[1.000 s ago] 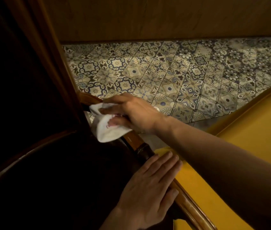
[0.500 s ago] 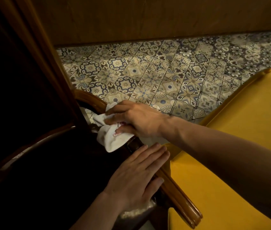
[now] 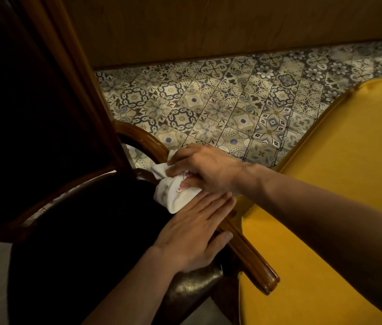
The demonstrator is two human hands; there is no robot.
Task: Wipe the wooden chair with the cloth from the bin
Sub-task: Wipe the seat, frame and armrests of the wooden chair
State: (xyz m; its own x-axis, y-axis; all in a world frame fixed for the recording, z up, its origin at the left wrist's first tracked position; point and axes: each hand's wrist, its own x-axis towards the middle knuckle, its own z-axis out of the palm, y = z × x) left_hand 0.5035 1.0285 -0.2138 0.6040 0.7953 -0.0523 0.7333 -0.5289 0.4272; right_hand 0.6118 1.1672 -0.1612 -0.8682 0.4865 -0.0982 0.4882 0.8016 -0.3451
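The wooden chair [image 3: 253, 259] has a dark leather seat, a dark back panel and a polished brown armrest that curves up at the far end. My right hand [image 3: 205, 170] presses a crumpled white cloth [image 3: 173, 194] against the armrest near that curve. Flat beside it lies my left hand [image 3: 194, 233], palm down on the seat's edge and the armrest, with its fingertips touching the cloth. Part of the cloth is hidden under my right hand.
A yellow upholstered seat [image 3: 340, 184] sits close on the right of the armrest. Patterned floor tiles [image 3: 220, 97] spread beyond, up to a wooden wall panel [image 3: 208, 24]. The chair's back frame [image 3: 75, 73] rises on the left.
My right hand has slid the cloth along the armrest toward me. The gap to my left hand has closed, so the cloth now touches its fingertips. The view has shifted.
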